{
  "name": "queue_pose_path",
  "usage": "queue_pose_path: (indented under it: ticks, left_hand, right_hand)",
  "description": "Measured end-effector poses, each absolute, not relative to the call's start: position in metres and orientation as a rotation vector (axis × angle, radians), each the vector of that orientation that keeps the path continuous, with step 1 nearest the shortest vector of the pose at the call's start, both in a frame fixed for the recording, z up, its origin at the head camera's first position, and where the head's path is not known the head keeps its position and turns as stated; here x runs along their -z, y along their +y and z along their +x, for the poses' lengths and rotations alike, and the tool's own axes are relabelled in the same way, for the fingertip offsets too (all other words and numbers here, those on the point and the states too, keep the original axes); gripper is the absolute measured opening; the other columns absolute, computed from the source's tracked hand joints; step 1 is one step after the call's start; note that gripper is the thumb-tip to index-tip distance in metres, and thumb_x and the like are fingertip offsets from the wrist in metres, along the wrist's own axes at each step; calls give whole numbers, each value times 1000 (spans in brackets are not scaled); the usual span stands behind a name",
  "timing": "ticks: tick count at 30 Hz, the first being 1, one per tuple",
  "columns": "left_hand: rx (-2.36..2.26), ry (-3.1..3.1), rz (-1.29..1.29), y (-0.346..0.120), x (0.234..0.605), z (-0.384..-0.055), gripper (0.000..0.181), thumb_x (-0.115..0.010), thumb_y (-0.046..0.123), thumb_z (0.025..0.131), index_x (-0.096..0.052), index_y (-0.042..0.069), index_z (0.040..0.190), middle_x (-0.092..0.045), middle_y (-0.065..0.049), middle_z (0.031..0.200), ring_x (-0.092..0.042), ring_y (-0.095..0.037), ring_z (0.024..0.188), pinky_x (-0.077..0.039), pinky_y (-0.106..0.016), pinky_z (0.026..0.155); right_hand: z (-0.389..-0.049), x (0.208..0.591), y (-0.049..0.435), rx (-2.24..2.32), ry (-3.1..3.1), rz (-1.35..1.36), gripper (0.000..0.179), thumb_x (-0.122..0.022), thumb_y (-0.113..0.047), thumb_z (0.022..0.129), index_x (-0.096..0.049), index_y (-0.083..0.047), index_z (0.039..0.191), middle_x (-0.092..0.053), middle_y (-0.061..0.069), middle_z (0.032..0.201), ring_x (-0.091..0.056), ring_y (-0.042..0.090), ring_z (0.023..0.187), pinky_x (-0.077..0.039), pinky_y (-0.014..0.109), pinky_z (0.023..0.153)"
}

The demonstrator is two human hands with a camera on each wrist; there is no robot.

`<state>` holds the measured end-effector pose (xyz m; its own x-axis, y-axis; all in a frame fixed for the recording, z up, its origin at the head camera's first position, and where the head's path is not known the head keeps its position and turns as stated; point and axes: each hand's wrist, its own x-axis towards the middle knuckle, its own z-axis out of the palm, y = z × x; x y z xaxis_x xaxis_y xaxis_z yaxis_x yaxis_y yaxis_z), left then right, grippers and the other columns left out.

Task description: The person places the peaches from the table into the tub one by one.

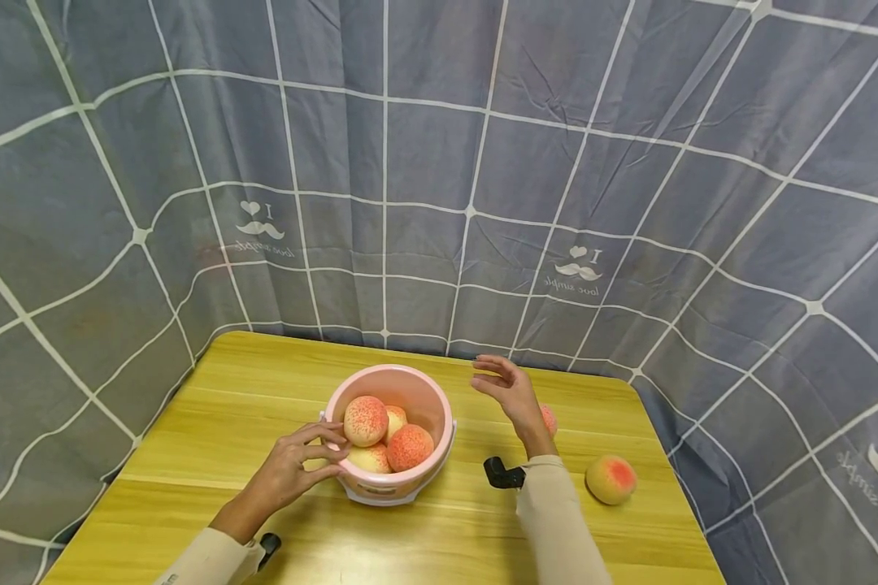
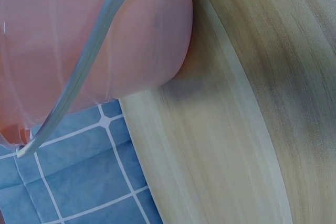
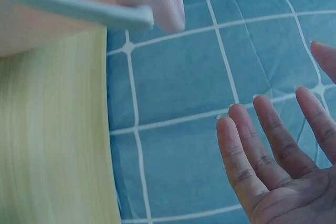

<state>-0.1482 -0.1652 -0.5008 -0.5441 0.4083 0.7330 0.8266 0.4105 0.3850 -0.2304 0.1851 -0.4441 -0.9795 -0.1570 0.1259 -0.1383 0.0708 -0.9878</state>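
Note:
A pink bucket (image 1: 439, 388) stands on the table, its pale handle (image 2: 84, 66) hanging down along the wall. Several red-speckled yellow peaches (image 1: 410, 448) lie inside. At the bucket's left side my left hand (image 1: 289, 467) holds the rim, fingertips over the edge beside the peaches and thumb lower, by the outer wall; this hand is out of sight in the left wrist view. My right hand (image 1: 508, 390) is raised to the right of the bucket, fingers apart and loosely bent, holding nothing. In the right wrist view, its palm and spread fingers (image 3: 278, 135) show.
On the right of the wooden table (image 1: 212, 406) lies a yellow peach (image 1: 610, 479) with a red patch. Another peach (image 1: 549, 419) is partly hidden behind the right wrist. A grey-blue curtain (image 1: 424, 244) with white lines surrounds the table's back and sides.

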Motion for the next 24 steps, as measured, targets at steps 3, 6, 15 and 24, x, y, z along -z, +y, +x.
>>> queue_pose_path:
  ticks: [3,6,15,24]
  left_hand:
    - [1020,-2138,-1041,-165,501,-148,15,-79,22,74,-77,9,81,-67,-9,98,-62,-30,100,-33,-13,111]
    - [1028,-2141,-1040,-165,500,-148,14,-83,14,69,-76,8,80,-66,-9,98,-62,-31,100,-33,-11,111]
    - [1034,-2141,-1033,-165,501,-146,25,-71,33,81,-77,10,82,-66,-9,97,-62,-30,101,-33,-12,111]
    - [1032,-2126,-1039,-165,500,-147,19,-77,25,77,-77,6,79,-66,-10,97,-62,-31,99,-34,-13,111]
  right_hand:
    - [-229,444,192,2124,2287,-305,43,-70,-3,88,-56,0,128,-58,18,126,-55,40,118,-56,30,94]
    - [-228,444,197,2140,2290,-303,44,-69,-3,88,-54,2,130,-58,18,126,-57,37,116,-57,28,93]
    - [-223,447,213,2144,2323,-260,46,-70,-4,88,-53,1,130,-57,20,127,-59,34,115,-56,23,92]
    - [-220,453,228,2196,2303,-194,46,-69,-1,88,-53,2,131,-53,26,130,-64,11,103,-56,24,92]
